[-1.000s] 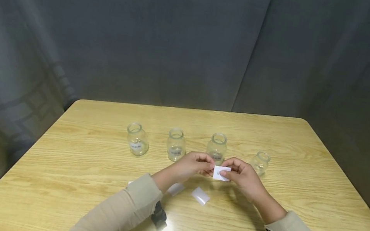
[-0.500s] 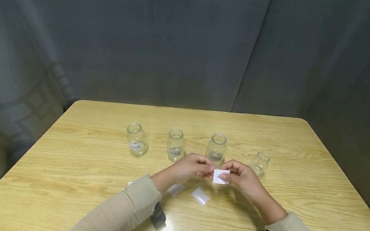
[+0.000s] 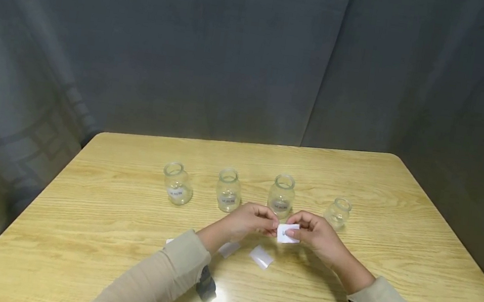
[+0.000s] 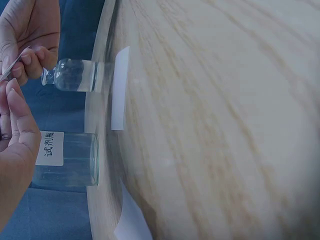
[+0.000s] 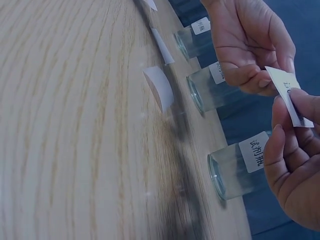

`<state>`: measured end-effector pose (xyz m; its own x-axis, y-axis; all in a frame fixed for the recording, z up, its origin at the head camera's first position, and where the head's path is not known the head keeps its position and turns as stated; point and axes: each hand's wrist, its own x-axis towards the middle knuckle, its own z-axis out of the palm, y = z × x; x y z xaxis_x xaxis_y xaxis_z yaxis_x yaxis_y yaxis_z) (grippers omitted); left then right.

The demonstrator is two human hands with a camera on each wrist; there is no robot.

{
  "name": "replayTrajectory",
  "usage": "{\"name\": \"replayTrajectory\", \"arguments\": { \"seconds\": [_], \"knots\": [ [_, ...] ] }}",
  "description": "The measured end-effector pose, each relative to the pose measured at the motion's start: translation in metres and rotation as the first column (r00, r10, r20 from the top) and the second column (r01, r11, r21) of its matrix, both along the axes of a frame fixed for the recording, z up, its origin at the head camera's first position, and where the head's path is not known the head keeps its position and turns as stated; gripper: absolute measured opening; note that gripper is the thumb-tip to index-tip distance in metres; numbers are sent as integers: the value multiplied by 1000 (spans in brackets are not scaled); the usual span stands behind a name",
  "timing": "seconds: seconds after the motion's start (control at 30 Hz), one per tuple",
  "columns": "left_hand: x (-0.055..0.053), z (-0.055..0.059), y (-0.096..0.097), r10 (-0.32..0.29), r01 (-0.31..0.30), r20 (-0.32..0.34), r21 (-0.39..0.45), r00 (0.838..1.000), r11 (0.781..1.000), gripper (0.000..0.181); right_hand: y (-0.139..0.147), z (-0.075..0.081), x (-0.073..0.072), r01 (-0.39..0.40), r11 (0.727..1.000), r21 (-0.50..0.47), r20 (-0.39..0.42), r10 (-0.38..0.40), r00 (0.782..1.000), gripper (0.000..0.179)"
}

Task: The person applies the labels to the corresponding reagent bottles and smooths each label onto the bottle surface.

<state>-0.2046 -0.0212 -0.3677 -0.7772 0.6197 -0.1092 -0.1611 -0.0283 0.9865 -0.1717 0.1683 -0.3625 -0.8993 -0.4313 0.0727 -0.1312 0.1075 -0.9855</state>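
A small white label [image 3: 283, 229] with dark writing is held between both hands over the table, in front of the jars. My right hand [image 3: 318, 236] pinches it, thumb on its written face. My left hand [image 3: 251, 222] pinches the label's left edge with thumb and fingertips, as the right wrist view shows. Behind the hands stand three glass jars with white labels: a left jar [image 3: 177, 187], a middle jar [image 3: 228, 193] and a right jar [image 3: 282, 194]. A smaller glass jar [image 3: 337, 214] stands at the right, and no label shows on it.
White paper pieces lie on the wooden table [image 3: 118, 257] near the left forearm: one paper piece [image 3: 261, 257], another paper piece [image 3: 229, 249] partly behind the wrist, and a corner of a third. Dark curtains [image 3: 217, 56] hang behind the table.
The label has been lowered slightly and tilted between the fingers. Both hands stay nearly in place; the head view shifts a little.
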Motion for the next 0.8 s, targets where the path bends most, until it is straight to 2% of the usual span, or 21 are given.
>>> {"name": "replayTrajectory", "arguments": {
  "seconds": [0.17,0.27,0.4,0.5,0.6,0.8],
  "knots": [
    [-1,-1,-1,-22,22,-1,-15,1000,1000,19,-3,0,0,28,999,33,14,-29,999,21],
    [-2,-3,-1,-23,22,-18,-19,1000,1000,18,-5,-1,0,116,991,73,16,-118,993,21],
    [-3,-7,-1,8,-9,-52,-19,999,1000,16,-7,-2,1,277,951,138,-25,-276,961,23],
    [-3,-9,1,33,-35,-65,-36,997,999,16,-6,-3,2,347,920,185,-48,-344,938,23],
    [-1,-9,4,38,-42,-71,-61,997,997,15,-6,-6,3,335,920,204,-42,-334,942,24],
    [2,-9,11,20,-33,-93,-141,995,989,15,-8,-10,5,241,951,194,-30,-240,970,30]
  ]
}}
